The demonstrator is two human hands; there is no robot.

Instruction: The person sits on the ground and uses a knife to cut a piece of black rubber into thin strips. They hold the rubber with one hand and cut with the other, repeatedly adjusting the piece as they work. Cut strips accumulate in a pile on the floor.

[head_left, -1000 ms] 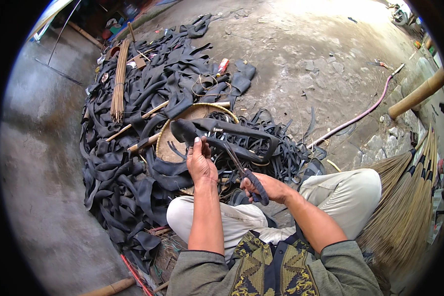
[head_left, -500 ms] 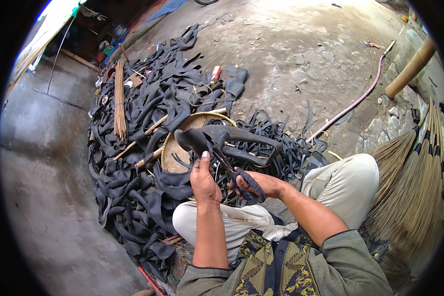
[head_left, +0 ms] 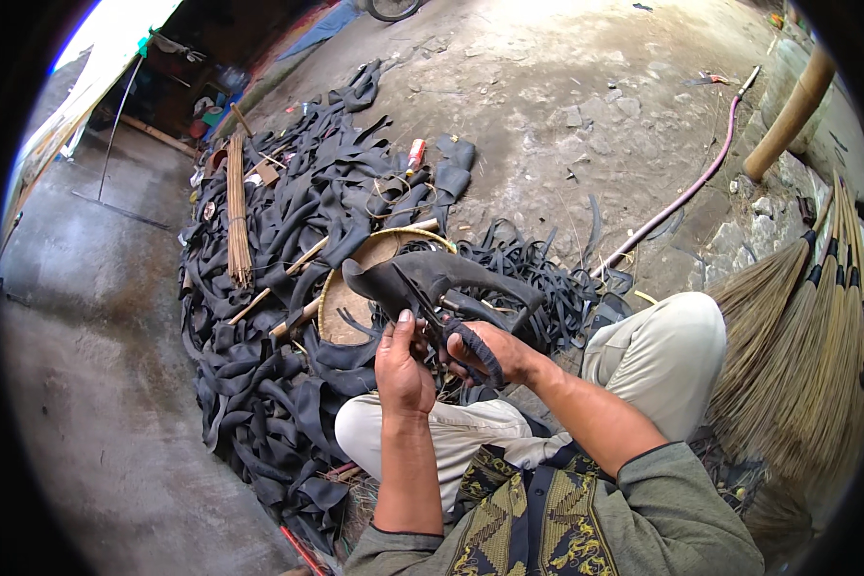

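A large piece of black rubber inner tube (head_left: 382,282) is pinched in my left hand (head_left: 406,372), whose thumb presses on its lower edge. The tube's looped far part stretches off to the right. My right hand (head_left: 507,349) grips scissors (head_left: 478,351) with handles wrapped in dark strips. One dark blade lies across the face of the rubber, pointing up and left; the other blade is mostly hidden. Both hands work close together above my lap. Just beyond them, a round woven tray (head_left: 336,312) with a pale rim sits partly under the rubber.
Black rubber scraps (head_left: 297,230) are heaped ahead and to the left, with a bundle of thin sticks (head_left: 237,216) on top. Thin rubber strips (head_left: 552,298) lie beyond my right hand. Grass brooms (head_left: 787,336) and a bamboo pole (head_left: 790,115) stand at right, near a pink hose (head_left: 705,178).
The scissors have shifted up and left, and a blade now shows across the rubber's face. The rubber's looped end has dipped slightly. The whole view has shifted a little.
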